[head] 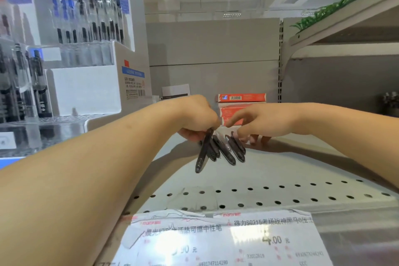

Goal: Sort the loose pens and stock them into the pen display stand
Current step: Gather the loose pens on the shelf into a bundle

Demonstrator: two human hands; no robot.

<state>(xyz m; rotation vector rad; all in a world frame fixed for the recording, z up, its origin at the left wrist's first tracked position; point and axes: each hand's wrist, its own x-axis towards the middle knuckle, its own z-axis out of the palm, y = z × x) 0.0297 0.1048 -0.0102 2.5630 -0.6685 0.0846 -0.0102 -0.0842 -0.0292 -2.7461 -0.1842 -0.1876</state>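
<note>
Pens point(218, 149), dark ones, are in a small bunch over the middle of the shelf point(280, 170), a bit nearer its back edge than its front edge. The left hand point(198, 119) has its fingers curled around the top ends of most of them, so they fan out and point down toward the front. One long pen hangs lower than the others. I cannot tell if the tips touch the shelf.

The right hand point(254, 125) is just beside the bunch. Its first finger sticks out straight toward the left hand. Its other fingers bend down by two pens on the right side of the fan, but I cannot tell if they pinch those pens or only touch them.

The pen display stand point(86, 60) is at the left end of the shelf, well apart from the hands. It already has pens standing up in its clear rows.

I think the step now is gathering and lining up the pens. To do it well, the right hand should push the stray pens into the bunch so all point the same way. The left hand should hold tight, because the low pen looks like it could slip out. Red boxes point(241, 103) sit near the back edge, just behind the hands, so keep the bunch from bumping them.
</note>
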